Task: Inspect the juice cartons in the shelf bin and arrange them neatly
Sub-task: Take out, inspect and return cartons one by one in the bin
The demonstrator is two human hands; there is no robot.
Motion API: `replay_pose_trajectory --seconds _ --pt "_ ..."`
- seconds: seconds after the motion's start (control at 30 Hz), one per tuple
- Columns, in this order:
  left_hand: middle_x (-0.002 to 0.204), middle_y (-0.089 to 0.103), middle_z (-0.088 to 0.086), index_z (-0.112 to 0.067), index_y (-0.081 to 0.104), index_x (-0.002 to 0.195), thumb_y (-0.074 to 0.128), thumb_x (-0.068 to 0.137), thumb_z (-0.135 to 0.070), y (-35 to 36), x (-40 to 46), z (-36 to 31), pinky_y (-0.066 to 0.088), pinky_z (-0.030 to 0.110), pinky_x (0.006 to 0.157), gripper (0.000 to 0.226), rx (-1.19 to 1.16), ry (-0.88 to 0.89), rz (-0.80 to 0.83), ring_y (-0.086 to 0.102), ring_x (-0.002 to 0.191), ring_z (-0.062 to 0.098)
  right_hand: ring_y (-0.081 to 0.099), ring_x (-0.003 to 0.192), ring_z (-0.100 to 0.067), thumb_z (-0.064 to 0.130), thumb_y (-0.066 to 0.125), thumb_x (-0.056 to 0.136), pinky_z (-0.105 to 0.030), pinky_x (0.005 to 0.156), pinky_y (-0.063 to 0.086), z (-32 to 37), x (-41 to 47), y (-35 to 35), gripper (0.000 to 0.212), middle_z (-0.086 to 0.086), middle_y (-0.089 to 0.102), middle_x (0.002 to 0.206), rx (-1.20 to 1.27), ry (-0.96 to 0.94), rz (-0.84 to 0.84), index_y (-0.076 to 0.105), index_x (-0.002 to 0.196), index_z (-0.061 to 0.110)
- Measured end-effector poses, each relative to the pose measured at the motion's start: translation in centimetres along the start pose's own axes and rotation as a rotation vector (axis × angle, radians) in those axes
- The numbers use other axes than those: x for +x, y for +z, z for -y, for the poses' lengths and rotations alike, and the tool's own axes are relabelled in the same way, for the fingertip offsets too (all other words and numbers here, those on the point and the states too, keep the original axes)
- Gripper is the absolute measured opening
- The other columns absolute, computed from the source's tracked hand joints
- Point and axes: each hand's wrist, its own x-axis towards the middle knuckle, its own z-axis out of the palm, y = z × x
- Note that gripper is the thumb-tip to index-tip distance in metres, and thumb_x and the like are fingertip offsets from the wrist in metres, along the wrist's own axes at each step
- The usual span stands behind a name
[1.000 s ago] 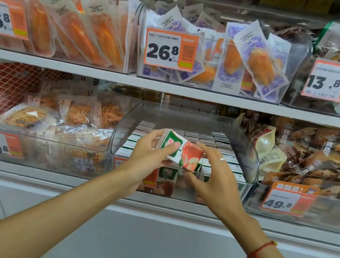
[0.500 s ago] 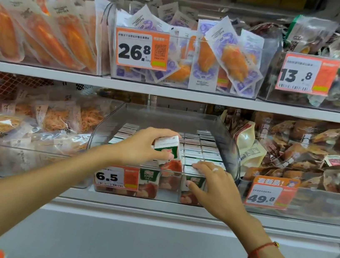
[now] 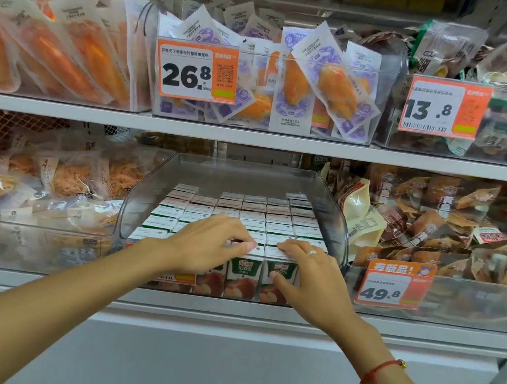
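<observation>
My left hand (image 3: 205,243) covers most of the price tag (image 3: 180,277) on the bin (image 3: 248,171) front, so its number is hidden; my left fingertips are out of sight past the knuckles. The back rows of juice cartons (image 3: 251,217) show only white tops, print too small to read. Cartons stand packed in rows inside the clear bin on the lower shelf (image 3: 229,309), directly under both hands. Front carton (image 3: 243,275) sits between my two hands, green top and fruit picture visible through the bin wall. Left grip: fingers bent down onto the front-row tops, pressing, holding nothing that I can see. Right hand (image 3: 305,274): fingers flat on the tops, thumb down against the bin front, ring (image 3: 312,252) on one finger, red cord (image 3: 377,377) at the wrist.
</observation>
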Motion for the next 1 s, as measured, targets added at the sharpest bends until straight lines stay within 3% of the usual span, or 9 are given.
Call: replay_pose_trajectory --seconds 0.13,0.2,0.3,0.4,0.5,0.67,0.83,0.93,1.0 --pt "0.119 0.06 -0.014 -0.032 0.067 0.119 0.045 0.101 -0.043 -0.7 1.3 1.1 0.046 0.032 0.089 0.031 -0.066 -0.025 0.004 0.053 0.109 0.005 0.042 0.128 -0.011 0.045 0.057 0.092 -0.031 0.107 0.028 -0.1 0.0 0.1 0.053 0.011 0.047 0.142 -0.007 -0.003 0.005 0.044 0.141 0.028" --pt "0.124 0.06 -0.012 -0.033 0.064 0.123 0.048 0.1 -0.043 -1.1 2.4 1.4 0.047 0.033 0.089 0.03 0.035 -0.023 0.018 0.054 0.111 0.008 0.042 0.128 -0.01 0.049 0.054 0.093 -0.029 0.107 0.027 -0.1 -0.1 0.2 0.052 0.012 0.048 0.142 -0.005 -0.004 -0.013 0.046 0.14 0.028" --pt "0.127 0.059 -0.007 -0.028 0.059 0.128 0.053 0.097 -0.044 -2.1 4.1 1.7 0.045 0.032 0.089 0.035 0.165 0.012 0.17 0.055 0.111 0.012 0.043 0.127 -0.009 0.054 0.051 0.093 -0.028 0.105 0.026 0.0 -0.2 0.2 0.051 0.012 0.05 0.139 0.019 0.006 -0.042 0.049 0.137 0.028" --pt "0.119 0.064 -0.006 -0.026 0.061 0.126 0.06 0.092 -0.048 -3.7 5.8 1.3 0.049 0.032 0.086 0.04 0.178 0.02 0.324 0.059 0.102 0.012 0.042 0.128 -0.008 0.054 0.049 0.094 -0.027 0.106 0.026 0.0 -0.1 0.2 0.05 0.012 0.05 0.14 0.027 0.011 -0.054 0.049 0.137 0.029" --pt "0.102 0.06 -0.01 -0.023 0.063 0.12 0.065 0.09 -0.046 -4.2 7.2 0.4 0.044 0.027 0.076 0.038 0.344 0.055 0.407 0.057 0.096 0.014 0.042 0.128 -0.009 0.054 0.049 0.094 -0.028 0.106 0.027 -0.1 0.0 0.3 0.05 0.012 0.05 0.14 0.022 0.014 -0.052 0.048 0.138 0.029" --pt "0.092 0.054 -0.01 -0.019 0.064 0.106 0.065 0.09 -0.043 -3.8 8.0 0.0 0.039 0.025 0.066 0.029 0.437 0.088 0.416 0.056 0.091 0.018 0.042 0.129 -0.01 0.052 0.051 0.093 -0.03 0.107 0.027 -0.2 0.1 0.4 0.05 0.011 0.049 0.141 0.017 0.013 -0.05 0.049 0.138 0.029" --pt "0.103 0.057 -0.006 -0.017 0.063 0.116 0.064 0.091 -0.043 -3.6 7.4 1.1 0.041 0.026 0.075 0.037 0.206 0.002 0.411 0.053 0.094 0.016 0.043 0.127 -0.01 0.052 0.054 0.091 -0.029 0.105 0.028 0.0 -0.1 0.2 0.052 0.011 0.051 0.139 0.029 0.016 -0.047 0.049 0.137 0.028" --pt "0.096 0.054 -0.012 -0.024 0.061 0.114 0.064 0.087 -0.053 -4.1 7.0 1.8 0.044 0.029 0.075 0.04 0.129 -0.026 0.271 0.053 0.091 0.013 0.043 0.125 -0.01 0.051 0.057 0.09 -0.028 0.102 0.027 0.0 -0.1 0.1 0.052 0.011 0.051 0.138 0.041 0.001 -0.046 0.05 0.136 0.027" --pt "0.097 0.057 -0.011 -0.023 0.059 0.112 0.065 0.089 -0.047 -4.7 6.7 2.2 0.044 0.025 0.07 0.034 -0.013 -0.033 0.135 0.054 0.088 0.011 0.044 0.125 -0.01 0.051 0.057 0.09 -0.027 0.101 0.026 -0.2 -0.1 0.1 0.052 0.011 0.051 0.137 0.044 -0.007 -0.045 0.05 0.136 0.027"
